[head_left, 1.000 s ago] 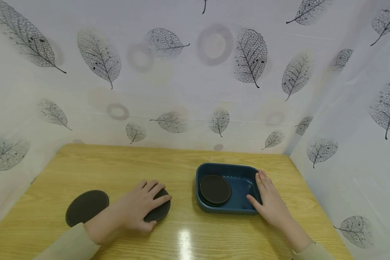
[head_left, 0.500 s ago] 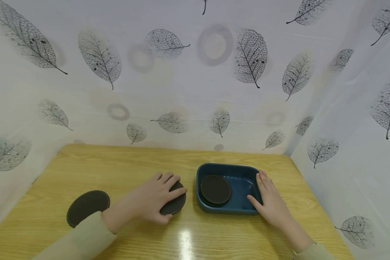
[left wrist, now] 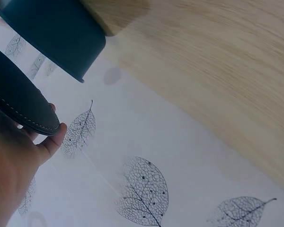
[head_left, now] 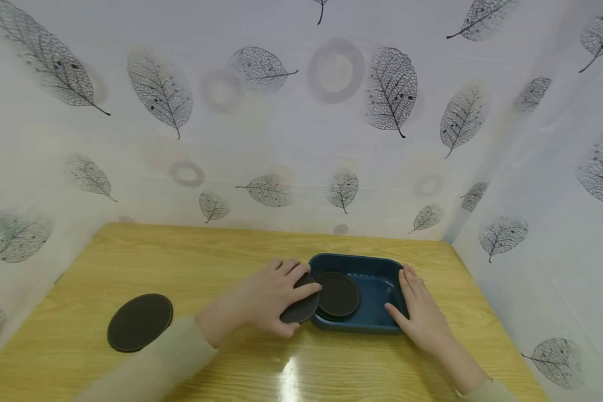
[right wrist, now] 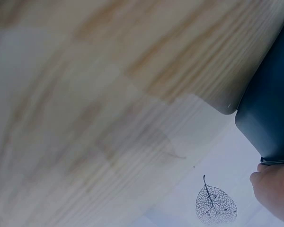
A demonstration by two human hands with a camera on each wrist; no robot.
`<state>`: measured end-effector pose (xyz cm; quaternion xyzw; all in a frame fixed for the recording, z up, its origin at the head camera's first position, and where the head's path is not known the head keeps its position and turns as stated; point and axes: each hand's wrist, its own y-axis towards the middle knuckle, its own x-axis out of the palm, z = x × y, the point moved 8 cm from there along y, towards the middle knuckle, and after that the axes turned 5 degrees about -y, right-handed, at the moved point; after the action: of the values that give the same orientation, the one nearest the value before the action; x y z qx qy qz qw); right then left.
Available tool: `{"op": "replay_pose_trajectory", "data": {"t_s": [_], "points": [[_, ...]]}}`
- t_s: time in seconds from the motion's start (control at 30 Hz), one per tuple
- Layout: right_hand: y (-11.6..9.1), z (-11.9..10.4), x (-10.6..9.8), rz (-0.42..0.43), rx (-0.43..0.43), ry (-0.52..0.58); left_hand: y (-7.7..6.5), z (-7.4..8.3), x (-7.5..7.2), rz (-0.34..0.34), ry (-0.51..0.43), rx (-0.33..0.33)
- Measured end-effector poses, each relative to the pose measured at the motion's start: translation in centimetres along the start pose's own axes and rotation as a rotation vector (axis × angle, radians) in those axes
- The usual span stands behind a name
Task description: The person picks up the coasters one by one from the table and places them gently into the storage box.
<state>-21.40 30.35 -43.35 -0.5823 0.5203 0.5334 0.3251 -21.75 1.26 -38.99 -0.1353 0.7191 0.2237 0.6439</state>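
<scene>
My left hand (head_left: 276, 296) grips a round black coaster (head_left: 300, 308) by its edges, thumb on the near side and fingers on the far side. In the left wrist view the coaster (left wrist: 26, 97) is tilted and shows pale stitching along its edge. It overlaps the left rim of a dark blue rectangular bin (head_left: 382, 290) in the head view. Inside the bin, at its left end, lies another black coaster (head_left: 339, 295). My right hand (head_left: 422, 318) rests on the bin's right end with straight fingers along the rim, its thumb spread over the inside.
A third black coaster (head_left: 140, 322) lies flat on the wooden table (head_left: 221, 245), left of my left forearm. A white leaf-patterned sheet (head_left: 291, 134) hangs behind the table and along both sides.
My left hand has carried its coaster rightward across the table to the bin's left rim. The right hand, the bin and the other coasters stay in place.
</scene>
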Motion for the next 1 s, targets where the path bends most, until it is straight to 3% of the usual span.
{"op": "replay_pose_trajectory", "data": {"t_s": [0.47, 1.0], "points": [[-0.1, -0.1, -0.2, 0.013, -0.003, -0.002, 4.7, 1.6, 0.3, -0.004, -0.002, 0.036], [0.2, -0.2, -0.2, -0.03, 0.016, 0.019, 8.6, 1.5, 1.9, -0.032, 0.007, 0.015]]}}
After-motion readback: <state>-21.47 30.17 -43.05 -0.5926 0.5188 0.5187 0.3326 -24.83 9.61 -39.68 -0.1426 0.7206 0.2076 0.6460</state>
